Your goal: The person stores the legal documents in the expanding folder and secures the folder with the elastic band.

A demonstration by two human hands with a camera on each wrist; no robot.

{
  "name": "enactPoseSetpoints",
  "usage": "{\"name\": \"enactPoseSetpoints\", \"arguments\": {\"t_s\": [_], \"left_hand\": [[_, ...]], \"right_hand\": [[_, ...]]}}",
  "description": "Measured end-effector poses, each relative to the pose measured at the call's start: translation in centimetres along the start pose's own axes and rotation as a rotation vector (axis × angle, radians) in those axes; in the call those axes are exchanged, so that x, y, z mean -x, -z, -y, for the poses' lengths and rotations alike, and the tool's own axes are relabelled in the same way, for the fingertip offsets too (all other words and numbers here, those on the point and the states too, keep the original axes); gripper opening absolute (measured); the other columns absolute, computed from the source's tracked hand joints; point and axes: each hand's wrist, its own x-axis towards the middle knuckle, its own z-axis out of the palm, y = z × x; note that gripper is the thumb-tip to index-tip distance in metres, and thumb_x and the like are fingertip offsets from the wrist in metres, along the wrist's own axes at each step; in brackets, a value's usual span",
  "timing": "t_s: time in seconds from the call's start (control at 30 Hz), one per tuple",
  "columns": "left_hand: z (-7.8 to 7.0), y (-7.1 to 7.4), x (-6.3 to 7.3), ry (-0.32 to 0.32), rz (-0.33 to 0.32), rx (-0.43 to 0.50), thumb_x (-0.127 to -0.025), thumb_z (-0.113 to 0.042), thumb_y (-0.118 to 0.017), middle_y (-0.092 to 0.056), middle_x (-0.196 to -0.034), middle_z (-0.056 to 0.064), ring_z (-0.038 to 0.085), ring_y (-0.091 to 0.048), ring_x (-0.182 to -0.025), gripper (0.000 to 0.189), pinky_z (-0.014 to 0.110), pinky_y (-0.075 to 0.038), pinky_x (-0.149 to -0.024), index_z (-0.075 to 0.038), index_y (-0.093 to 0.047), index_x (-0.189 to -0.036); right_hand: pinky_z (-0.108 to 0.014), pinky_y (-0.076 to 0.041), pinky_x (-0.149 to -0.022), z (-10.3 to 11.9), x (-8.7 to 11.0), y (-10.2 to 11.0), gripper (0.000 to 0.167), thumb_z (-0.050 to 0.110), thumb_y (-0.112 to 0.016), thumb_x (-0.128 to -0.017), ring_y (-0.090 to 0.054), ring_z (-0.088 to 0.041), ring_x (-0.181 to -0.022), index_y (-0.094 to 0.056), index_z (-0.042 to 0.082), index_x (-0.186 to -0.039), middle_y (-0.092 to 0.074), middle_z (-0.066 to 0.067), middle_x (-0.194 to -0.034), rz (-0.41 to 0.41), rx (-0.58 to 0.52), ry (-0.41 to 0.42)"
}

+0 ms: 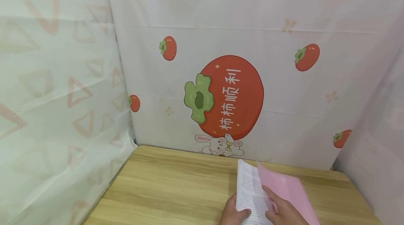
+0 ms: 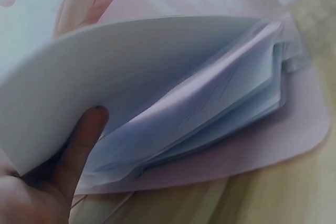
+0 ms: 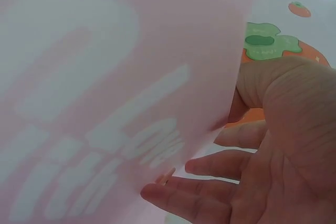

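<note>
A pink folder point(image 1: 288, 190) lies spread on the table with white printed pages point(image 1: 250, 186) at its left side. At the left edge of those pages, my left hand point(image 1: 235, 212) grips them, its thumb lying over the print. In the left wrist view the pages point(image 2: 131, 51) bow up and fan apart above more sheets, over the pink back cover point(image 2: 304, 114). My right hand point(image 1: 282, 209) holds the edge of the raised pink front cover point(image 3: 157, 51). In the right wrist view, the thumb and fingers point(image 3: 184, 195) are at that edge.
The wooden table point(image 1: 170, 183) extends to the left of the folder. Behind it hangs a white cloth point(image 1: 214, 35) printed with persimmons and a rabbit. Another cloth point(image 1: 56, 113) with triangles hangs at the left side.
</note>
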Motion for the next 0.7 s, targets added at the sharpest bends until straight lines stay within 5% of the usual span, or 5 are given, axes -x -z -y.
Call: {"name": "enactPoseSetpoints", "arguments": {"t_s": [0.23, 0.37, 0.5, 0.57, 0.7], "left_hand": [[-0.3, 0.1, 0.8, -0.024, -0.069, -0.006, -0.075, 0.008, -0.072, -0.07, -0.1, 0.001, 0.017, -0.066, -0.086, 0.052, 0.029, -0.053, -0.081, 0.005, -0.062, -0.127], [-0.4, 0.0, 0.8, -0.01, -0.068, 0.042, -0.077, 0.01, -0.07, -0.07, -0.1, 0.002, 0.019, -0.068, -0.085, 0.052, 0.03, -0.055, -0.079, 0.005, -0.06, -0.128], [0.1, -0.4, 0.8, -0.009, -0.041, 0.085, -0.077, 0.011, -0.068, -0.071, -0.101, 0.004, 0.019, -0.069, -0.088, 0.053, 0.028, -0.055, -0.08, 0.005, -0.059, -0.129], [0.4, -0.6, 0.8, -0.018, -0.024, 0.105, -0.076, 0.01, -0.067, -0.071, -0.102, 0.005, 0.018, -0.069, -0.089, 0.054, 0.027, -0.055, -0.081, 0.004, -0.059, -0.129], [1.0, -1.0, 0.7, -0.043, 0.003, 0.094, -0.075, 0.008, -0.067, -0.072, -0.1, 0.005, 0.015, -0.069, -0.086, 0.055, 0.025, -0.055, -0.08, 0.001, -0.06, -0.129]], "right_hand": [[-0.025, -0.041, -0.057, 0.2, 0.0, 0.1, 0.077, 0.002, -0.07, -0.079, -0.037, -0.002, -0.057, -0.041, -0.015, -0.147, -0.063, -0.028, -0.118, 0.012, -0.053, -0.018], [-0.025, -0.043, -0.06, 0.2, 0.0, 0.3, 0.076, 0.002, -0.072, -0.079, -0.043, -0.002, -0.064, -0.042, -0.016, -0.146, -0.063, -0.032, -0.121, 0.001, -0.017, 0.0], [-0.025, -0.042, -0.06, 0.4, -0.2, 0.4, 0.075, 0.004, -0.073, -0.08, -0.04, -0.003, -0.061, -0.042, -0.016, -0.146, -0.065, -0.016, -0.095, 0.004, 0.008, -0.008], [-0.026, -0.044, -0.062, 0.5, -0.4, 0.3, 0.076, 0.006, -0.074, -0.08, -0.042, -0.003, -0.064, -0.042, -0.015, -0.146, -0.064, -0.012, -0.093, 0.002, 0.035, -0.025], [-0.03, -0.049, -0.067, 0.7, -0.4, 0.0, 0.078, 0.008, -0.076, -0.076, -0.051, -0.009, -0.074, -0.046, -0.012, -0.145, -0.068, -0.022, -0.114, -0.009, 0.082, -0.05]]}}
